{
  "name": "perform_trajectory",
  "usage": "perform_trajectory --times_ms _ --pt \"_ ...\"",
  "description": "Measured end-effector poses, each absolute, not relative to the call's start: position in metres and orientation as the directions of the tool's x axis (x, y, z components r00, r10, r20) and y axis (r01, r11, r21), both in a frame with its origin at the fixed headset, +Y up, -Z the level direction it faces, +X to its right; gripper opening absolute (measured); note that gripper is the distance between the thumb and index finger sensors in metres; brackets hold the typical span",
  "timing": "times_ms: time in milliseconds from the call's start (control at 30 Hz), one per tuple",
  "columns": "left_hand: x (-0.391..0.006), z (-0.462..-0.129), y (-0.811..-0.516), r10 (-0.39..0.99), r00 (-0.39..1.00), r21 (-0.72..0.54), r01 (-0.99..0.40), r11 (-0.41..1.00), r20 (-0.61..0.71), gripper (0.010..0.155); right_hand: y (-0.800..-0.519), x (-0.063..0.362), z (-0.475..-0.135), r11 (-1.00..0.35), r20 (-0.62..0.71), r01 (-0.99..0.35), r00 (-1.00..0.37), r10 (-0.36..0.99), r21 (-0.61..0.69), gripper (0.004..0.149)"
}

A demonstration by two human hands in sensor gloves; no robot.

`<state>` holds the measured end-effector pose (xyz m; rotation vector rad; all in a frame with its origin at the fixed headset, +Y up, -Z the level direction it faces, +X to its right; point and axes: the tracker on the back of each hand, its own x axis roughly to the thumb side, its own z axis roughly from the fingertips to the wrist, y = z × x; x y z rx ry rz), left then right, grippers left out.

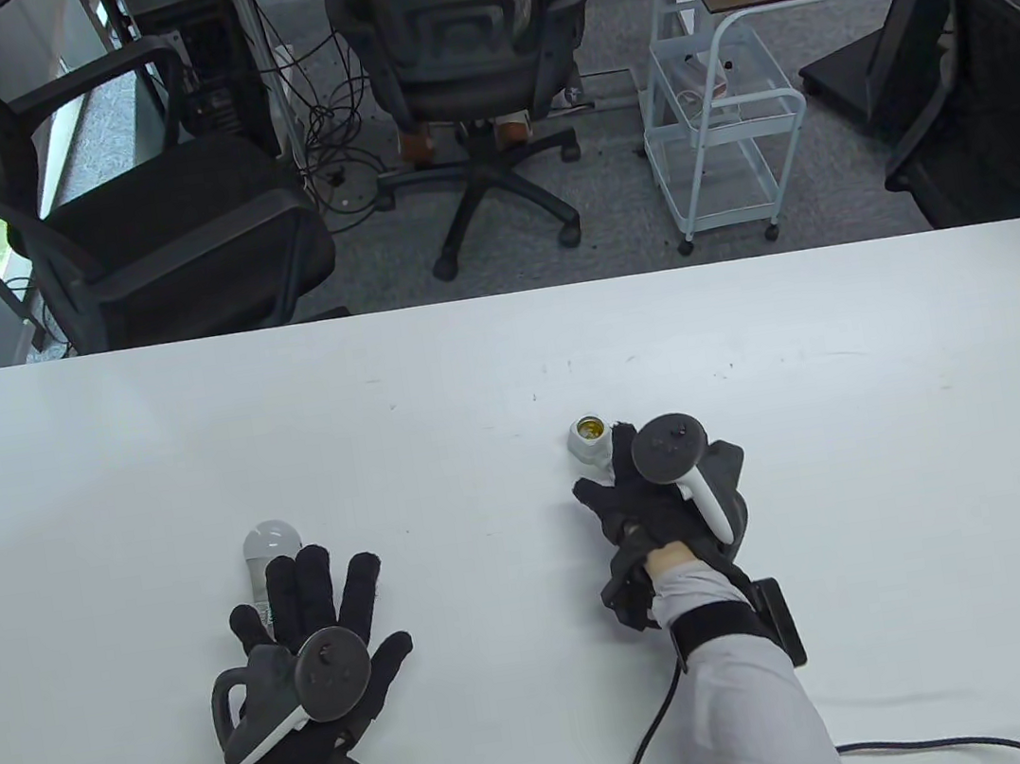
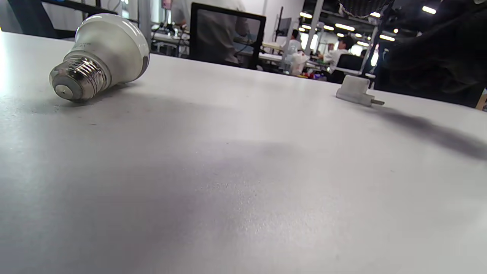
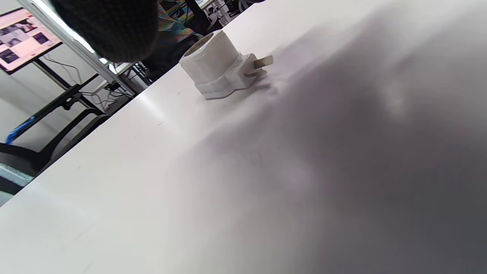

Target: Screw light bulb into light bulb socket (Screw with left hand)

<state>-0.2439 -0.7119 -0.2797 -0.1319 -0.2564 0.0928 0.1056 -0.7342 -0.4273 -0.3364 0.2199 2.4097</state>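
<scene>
A white light bulb (image 1: pixel 267 540) lies on its side on the white table (image 1: pixel 507 363), left of centre, its metal screw base (image 2: pixel 78 78) pointing back toward the person and its dome toward the far edge. The left hand (image 1: pixel 309 642), in a black sensor glove, lies spread and flat above it, fingers (image 1: pixel 314 579) splayed wide and reaching over the bulb's neck; in the left wrist view the bulb rests bare on the surface with no finger closed around it. Whether the fingertips touch the bulb from above cannot be told.

Well apart to the right, the white light bulb socket (image 1: pixel 590 443) lies on the table near the middle, its brass-lined opening facing the far edge and a plug pin (image 3: pixel 263 61) sticking out of its side. The right hand (image 1: pixel 657 503) sits just behind and beside it, fingers loosely curled; in the right wrist view one dark fingertip (image 3: pixel 110 28) hangs just beside the socket, which rests on the table ungripped. Whether that finger touches the socket cannot be told.

A dark tracker (image 1: pixel 332 674) is strapped to the back of the left hand, another (image 1: pixel 669 449) to the right. A black cable (image 1: pixel 658 733) trails from the right wrist toward the near edge. Beyond the table stand office chairs (image 1: pixel 464 73) and a white trolley (image 1: pixel 717 102).
</scene>
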Motion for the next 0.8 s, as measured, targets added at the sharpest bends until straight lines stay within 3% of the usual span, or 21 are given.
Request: perform_trajectory --times_ms 100,233,400,500,633,800 --pt "-0.244 -0.282 -0.712 0.108 0.963 -0.150 -0.072 0.986 0.245 0.081 -0.740 0.097 -0.456 -0.799 -0.355 -0.597 -0.764 0.538 0.074 0.081" --pt "-0.246 -0.283 -0.712 0.118 0.963 -0.150 -0.083 0.985 0.243 0.081 -0.758 0.082 -0.482 -0.897 -0.406 -0.421 -0.849 0.337 0.136 0.078" --pt "-0.246 -0.285 -0.713 0.139 0.960 -0.168 -0.100 0.981 0.244 0.081 -0.762 0.082 -0.483 -0.903 -0.417 -0.414 -0.845 0.336 0.111 0.072" --pt "-0.247 -0.284 -0.714 0.130 0.960 -0.165 -0.091 0.982 0.248 0.080 -0.755 0.090 -0.468 -0.881 -0.358 -0.472 -0.827 0.433 0.028 0.068" --pt "-0.246 -0.282 -0.711 0.149 0.955 -0.161 -0.110 0.981 0.255 0.079 -0.743 0.094 -0.434 -0.872 -0.205 -0.486 -0.861 0.466 0.060 0.069" --pt "-0.251 -0.280 -0.704 0.171 0.956 -0.138 -0.141 0.980 0.238 0.070 -0.717 0.102 -0.367 -0.844 -0.106 -0.535 -0.842 0.529 0.042 0.070"
